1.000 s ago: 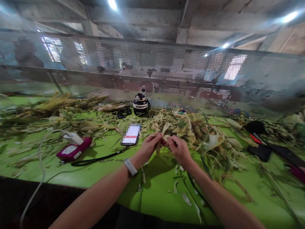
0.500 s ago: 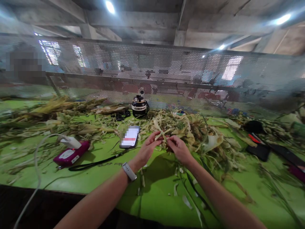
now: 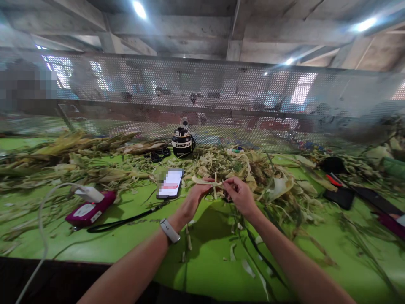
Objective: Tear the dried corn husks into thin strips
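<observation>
Pale leaf strips [image 3: 215, 184] cross each other between my two hands, over the middle of the green table [image 3: 202, 261]. My left hand [image 3: 199, 192], with a light watch band on its wrist, is closed on the strips from the left. The thumb and fingertips of my right hand [image 3: 238, 193] pinch the strips' right end. Behind my hands lies a heap of dry leaf scraps [image 3: 253, 169]. Something dark just beneath the fingers is too small to make out.
A phone [image 3: 171, 184] lies left of my hands, near a black strap. Farther left is a purple power strip [image 3: 91, 209] with a white plug and cable. A black bottle [image 3: 182, 143] stands behind. Dark items [image 3: 339, 196] lie at the right. A perforated metal screen [image 3: 202, 97] spans the back.
The strips have turned in my hands: one now stretches out to the left and another stands upright across it. Both hands remain close together, and the view has shifted slightly.
</observation>
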`<state>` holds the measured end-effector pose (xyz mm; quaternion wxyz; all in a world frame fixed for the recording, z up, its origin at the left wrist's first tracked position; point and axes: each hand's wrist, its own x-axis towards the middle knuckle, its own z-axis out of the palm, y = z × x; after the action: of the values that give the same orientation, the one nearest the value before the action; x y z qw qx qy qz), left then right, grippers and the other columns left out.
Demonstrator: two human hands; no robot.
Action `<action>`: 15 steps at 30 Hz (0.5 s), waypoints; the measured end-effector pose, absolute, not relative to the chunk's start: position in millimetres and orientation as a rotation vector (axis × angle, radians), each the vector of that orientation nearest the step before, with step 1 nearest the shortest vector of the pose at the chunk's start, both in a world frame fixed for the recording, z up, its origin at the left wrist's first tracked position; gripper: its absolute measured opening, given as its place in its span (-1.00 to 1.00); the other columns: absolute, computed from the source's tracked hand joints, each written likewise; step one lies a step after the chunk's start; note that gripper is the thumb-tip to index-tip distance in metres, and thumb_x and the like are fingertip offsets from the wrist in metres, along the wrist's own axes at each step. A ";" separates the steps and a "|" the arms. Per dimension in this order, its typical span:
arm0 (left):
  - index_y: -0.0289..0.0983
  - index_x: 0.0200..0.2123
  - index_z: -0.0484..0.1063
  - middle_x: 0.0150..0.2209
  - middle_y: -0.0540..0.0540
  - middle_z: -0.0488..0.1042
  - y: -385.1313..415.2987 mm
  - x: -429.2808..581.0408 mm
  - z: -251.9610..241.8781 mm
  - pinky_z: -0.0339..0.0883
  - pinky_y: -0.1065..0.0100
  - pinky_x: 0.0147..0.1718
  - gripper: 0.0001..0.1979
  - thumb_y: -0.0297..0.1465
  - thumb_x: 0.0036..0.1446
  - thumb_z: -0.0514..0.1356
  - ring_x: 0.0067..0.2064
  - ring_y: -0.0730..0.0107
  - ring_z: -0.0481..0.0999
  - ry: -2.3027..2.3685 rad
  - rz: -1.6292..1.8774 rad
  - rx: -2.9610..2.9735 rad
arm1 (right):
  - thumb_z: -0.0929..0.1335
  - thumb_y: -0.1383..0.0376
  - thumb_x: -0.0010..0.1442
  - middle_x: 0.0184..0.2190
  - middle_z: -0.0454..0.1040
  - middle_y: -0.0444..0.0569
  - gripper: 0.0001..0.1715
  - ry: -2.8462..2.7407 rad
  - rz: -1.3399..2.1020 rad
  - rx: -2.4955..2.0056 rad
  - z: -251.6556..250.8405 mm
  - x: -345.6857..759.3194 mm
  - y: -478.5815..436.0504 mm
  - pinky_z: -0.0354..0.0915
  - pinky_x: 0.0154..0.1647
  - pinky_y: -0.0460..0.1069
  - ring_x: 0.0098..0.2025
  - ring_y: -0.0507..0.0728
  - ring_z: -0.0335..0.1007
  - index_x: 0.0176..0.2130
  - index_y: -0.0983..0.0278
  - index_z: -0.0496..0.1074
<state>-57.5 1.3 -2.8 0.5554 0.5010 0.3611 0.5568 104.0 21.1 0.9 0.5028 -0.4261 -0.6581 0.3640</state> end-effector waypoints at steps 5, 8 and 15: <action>-0.27 -0.47 0.39 -0.46 -0.01 0.40 -1.8 -53.2 2.3 0.21 0.35 -0.21 -0.71 -0.14 0.02 0.17 -0.34 0.37 0.34 0.937 1.287 1.330 | 0.35 0.08 0.04 -0.62 0.29 -0.21 -0.71 -1.513 0.953 -0.988 7.6 101.6 11.2 0.14 -0.59 -0.11 -0.61 -0.02 0.17 -0.36 0.25 0.35; -0.28 -0.49 0.37 -0.46 0.01 0.36 -2.1 -52.1 -0.2 0.19 0.38 -0.25 -0.68 -0.12 0.07 0.13 -0.35 0.42 0.29 0.939 1.297 1.368 | 0.34 0.01 0.03 -0.66 0.29 -0.24 -0.62 -1.388 1.214 -0.947 10.2 100.7 9.6 0.14 -0.62 -0.12 -0.65 -0.03 0.16 -0.30 0.25 0.31; -0.26 -0.44 0.33 -0.53 0.05 0.28 3.0 -48.9 -14.2 0.15 0.40 -0.39 -0.66 -0.07 0.01 0.17 -0.43 0.45 0.23 0.994 1.269 1.401 | 0.37 -0.02 -0.04 -0.70 0.28 -0.24 -0.59 -1.390 1.168 -0.943 7.6 96.0 6.6 0.17 -0.61 -0.10 -0.66 -0.02 0.18 -0.44 0.26 0.30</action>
<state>-48.9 3.0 -14.2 0.4819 0.5748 0.4078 0.5207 96.0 6.6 7.6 0.5208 -0.3937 -0.5798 0.4874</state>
